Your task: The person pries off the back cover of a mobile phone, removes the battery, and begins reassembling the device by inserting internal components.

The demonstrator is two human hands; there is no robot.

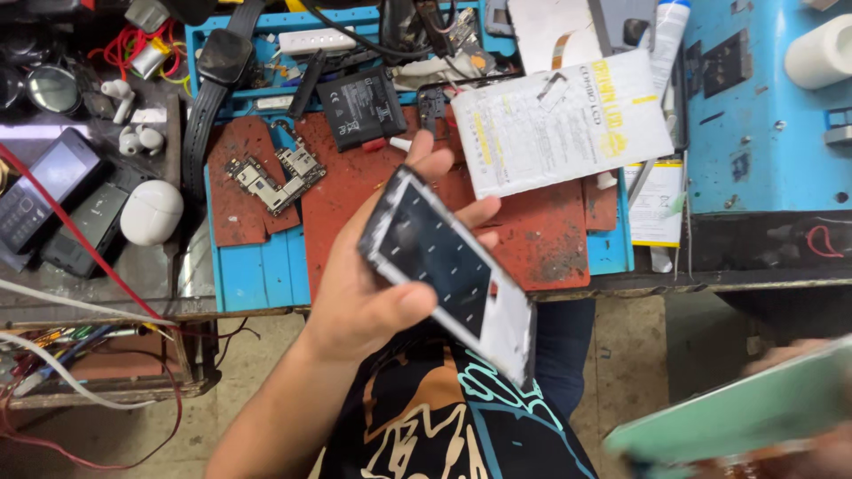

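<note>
White rectangular package (561,124) on bench; dark screen (441,257) below.

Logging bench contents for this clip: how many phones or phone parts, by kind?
Phone screen assembly in left hand: 1
Whole phones at the left edge: 2
Bare circuit boards: 1
Phone batteries: 1
Total: 5

Left forearm comes up from the lower left, wrist bent back, and the left hand (373,284) is cupped palm-up: thumb pressed across the front, fingers (444,160) curled round behind and showing above. Right hand (799,355) sits low at the right edge, blurred, its grip not clear.
</note>
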